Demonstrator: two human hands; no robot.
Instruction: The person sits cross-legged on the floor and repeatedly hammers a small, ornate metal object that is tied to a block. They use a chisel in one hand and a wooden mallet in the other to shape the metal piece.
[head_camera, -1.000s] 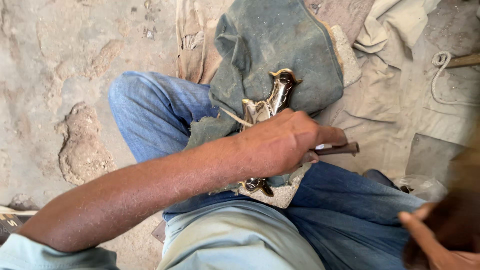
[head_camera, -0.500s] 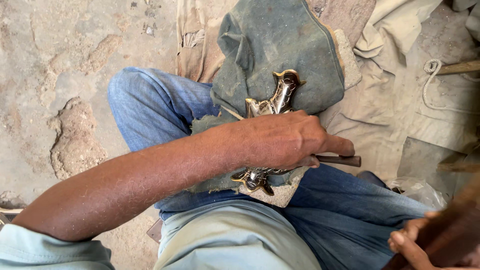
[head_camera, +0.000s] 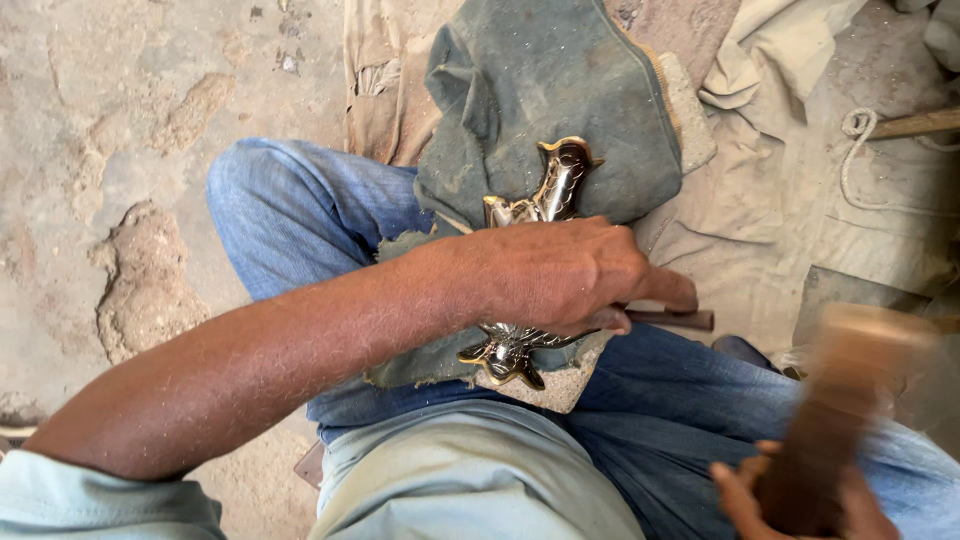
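A shiny brass figure (head_camera: 545, 205), long and curved, lies on a grey-green cloth (head_camera: 560, 90) spread over my lap. My left hand (head_camera: 570, 275) rests across the middle of the figure and is closed on a thin dark metal rod (head_camera: 675, 319) whose end sticks out to the right. My right hand (head_camera: 800, 495), at the lower right corner, grips a wooden mallet (head_camera: 845, 395) that is blurred with motion and stands above and to the right of the rod. The figure's middle is hidden under my left hand.
I sit on rough bare ground (head_camera: 120, 150) in blue jeans (head_camera: 300, 215). Beige cloth (head_camera: 800, 210) covers the ground to the right. A white cord (head_camera: 860, 150) and a wooden stick (head_camera: 920, 122) lie at the far right edge.
My right hand has raised the wooden mallet up into view at the lower right. My left hand has stayed on the brass figure with the rod.
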